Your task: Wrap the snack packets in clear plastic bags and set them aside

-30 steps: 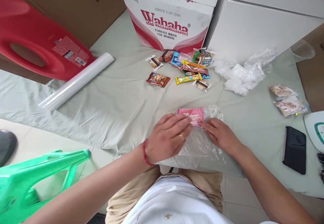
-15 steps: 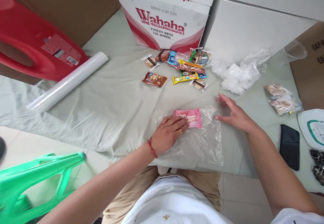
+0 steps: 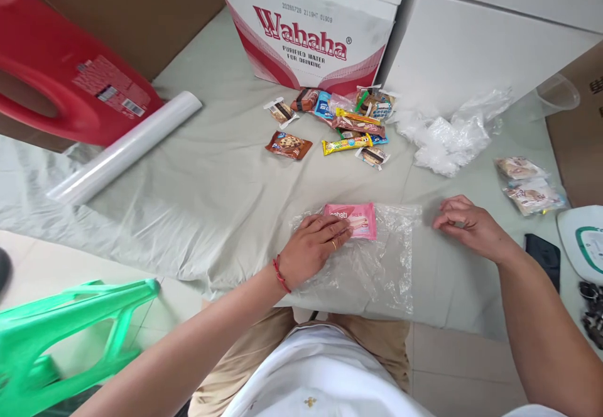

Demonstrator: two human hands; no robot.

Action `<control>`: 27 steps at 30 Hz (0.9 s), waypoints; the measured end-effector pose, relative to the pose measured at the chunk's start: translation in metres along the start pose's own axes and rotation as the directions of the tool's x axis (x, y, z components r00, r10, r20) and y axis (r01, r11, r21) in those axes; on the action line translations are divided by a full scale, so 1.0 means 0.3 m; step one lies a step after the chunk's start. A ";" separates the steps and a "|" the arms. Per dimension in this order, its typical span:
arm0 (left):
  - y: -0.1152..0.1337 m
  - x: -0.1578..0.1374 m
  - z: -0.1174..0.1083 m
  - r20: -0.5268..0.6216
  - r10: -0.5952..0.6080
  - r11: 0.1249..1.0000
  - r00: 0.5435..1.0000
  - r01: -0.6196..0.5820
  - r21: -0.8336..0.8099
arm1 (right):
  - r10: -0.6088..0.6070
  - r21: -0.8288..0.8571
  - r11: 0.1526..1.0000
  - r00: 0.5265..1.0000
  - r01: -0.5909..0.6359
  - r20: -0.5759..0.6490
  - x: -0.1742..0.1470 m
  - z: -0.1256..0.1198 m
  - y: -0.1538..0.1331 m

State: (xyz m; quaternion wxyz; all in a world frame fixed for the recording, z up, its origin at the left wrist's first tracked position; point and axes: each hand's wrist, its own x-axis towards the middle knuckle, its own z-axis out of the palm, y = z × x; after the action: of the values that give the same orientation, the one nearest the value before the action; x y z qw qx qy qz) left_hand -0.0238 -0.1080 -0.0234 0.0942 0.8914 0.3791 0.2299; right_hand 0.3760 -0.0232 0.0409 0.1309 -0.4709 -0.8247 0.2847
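My left hand (image 3: 316, 246) lies flat over the left part of a pink snack packet (image 3: 363, 222), fingers stretched out and pressing on it. Under the packet is a sheet of clear plastic wrap (image 3: 384, 279), wrinkled and spread near the table's front edge. To the right of the wrap my right hand (image 3: 471, 225) hovers with its fingers curled together. A gap shows between its fingertips and the wrap's upper right corner, and I see nothing in its grip.
Small wrapped snacks (image 3: 346, 144) lie piled before the Wahaha box (image 3: 320, 34). Crumpled clear plastic (image 3: 447, 140) sits right of them. A roll of wrap (image 3: 127, 147) and a red jug (image 3: 70, 65) are left. A phone (image 3: 544, 257) and a white-green device (image 3: 584, 241) lie right.
My right hand has moved right, away from the wrap, and its fingers have closed. The wrap's upper right corner now stretches farther right. My left hand stays on the packet.
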 end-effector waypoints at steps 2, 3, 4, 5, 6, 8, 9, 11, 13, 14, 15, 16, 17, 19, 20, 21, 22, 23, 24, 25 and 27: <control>-0.002 0.000 0.002 -0.010 0.006 1.000 1.000 -0.006 -0.009 | 0.067 -0.058 0.996 0.994 -0.072 -0.086 -0.026 0.001 0.000; -0.003 0.000 0.003 -0.021 0.013 1.000 1.000 -0.014 -0.009 | 0.097 -0.043 0.994 0.983 -0.105 -0.156 -0.028 0.012 -0.011; -0.005 0.000 0.004 -0.035 0.022 1.000 0.999 -0.022 -0.005 | 0.121 -0.003 0.992 0.966 -0.126 -0.228 -0.022 0.030 -0.029; -0.006 -0.001 0.004 -0.054 0.030 1.000 0.998 -0.030 -0.001 | 0.140 0.046 0.990 0.948 -0.132 -0.286 -0.009 0.052 -0.049; -0.008 -0.003 0.004 -0.074 0.037 0.999 0.997 -0.037 0.003 | 0.147 0.088 0.988 0.937 -0.126 -0.317 0.008 0.077 -0.069; -0.010 -0.009 0.003 -0.118 0.050 0.999 0.992 -0.050 0.002 | 0.102 0.090 0.993 0.953 -0.080 -0.285 0.048 0.130 -0.098; -0.010 -0.013 0.001 -0.137 0.055 0.998 0.989 -0.055 0.000 | 0.063 0.052 0.997 0.968 -0.051 -0.244 0.065 0.154 -0.105; -0.008 -0.022 -0.007 -0.154 0.062 0.998 0.986 -0.062 0.002 | 0.008 -0.033 0.999 0.980 -0.014 -0.196 0.080 0.189 -0.112; -0.001 -0.028 -0.019 -0.141 0.057 0.998 0.988 -0.057 0.003 | 0.028 -0.074 0.996 0.963 -0.050 -0.269 0.062 0.209 -0.131; 0.003 -0.029 -0.028 -0.123 0.051 0.999 0.991 -0.051 0.000 | 0.055 -0.072 0.994 0.944 -0.082 -0.325 0.039 0.217 -0.152; 0.007 -0.028 -0.037 -0.101 0.044 0.999 0.994 -0.045 -0.006 | 0.071 -0.062 0.993 0.929 -0.101 -0.363 0.009 0.226 -0.185; 0.010 -0.026 -0.047 -0.077 0.036 0.999 0.996 -0.038 -0.018 | 0.071 -0.056 0.994 0.923 -0.099 -0.379 -0.027 0.240 -0.227; 0.011 -0.022 -0.057 -0.052 0.027 0.999 0.998 -0.028 -0.035 | 0.039 -0.057 0.996 0.933 -0.064 -0.359 -0.065 0.260 -0.277; 0.010 -0.011 -0.080 0.008 0.005 0.997 1.000 -0.004 -0.078 | -0.098 -0.077 0.994 0.964 0.081 -0.249 -0.138 0.322 -0.382; 0.007 -0.003 -0.091 0.042 -0.007 0.995 0.999 0.011 -0.101 | -0.159 -0.095 0.985 0.968 0.143 -0.194 -0.168 0.362 -0.429; 0.003 0.007 -0.103 0.078 -0.019 0.992 0.997 0.029 -0.122 | -0.190 -0.117 0.978 0.967 0.171 -0.171 -0.192 0.405 -0.467; -0.003 0.017 -0.114 0.114 -0.032 0.989 0.993 0.048 -0.139 | -0.199 -0.142 0.974 0.965 0.176 -0.169 -0.208 0.447 -0.496; -0.008 0.028 -0.125 0.148 -0.043 0.986 0.988 0.065 -0.151 | -0.191 -0.165 0.973 0.964 0.161 -0.187 -0.219 0.485 -0.514; -0.014 0.040 -0.136 0.181 -0.050 0.984 0.982 0.079 -0.159 | -0.177 -0.181 0.974 0.960 0.138 -0.216 -0.223 0.515 -0.523; -0.020 0.053 -0.146 0.212 -0.052 0.982 0.976 0.089 -0.167 | -0.168 -0.189 0.974 0.955 0.123 -0.244 -0.223 0.533 -0.525; -0.030 0.076 -0.163 0.261 -0.044 0.979 0.964 0.093 -0.179 | -0.177 -0.176 0.976 0.945 0.131 -0.275 -0.210 0.534 -0.520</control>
State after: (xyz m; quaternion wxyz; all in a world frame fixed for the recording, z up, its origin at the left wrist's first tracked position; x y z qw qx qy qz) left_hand -0.0392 -0.0856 0.0241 0.2350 0.8867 0.3710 0.1449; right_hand 0.2218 -0.1938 0.0077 0.2351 -0.4501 -0.8506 0.1366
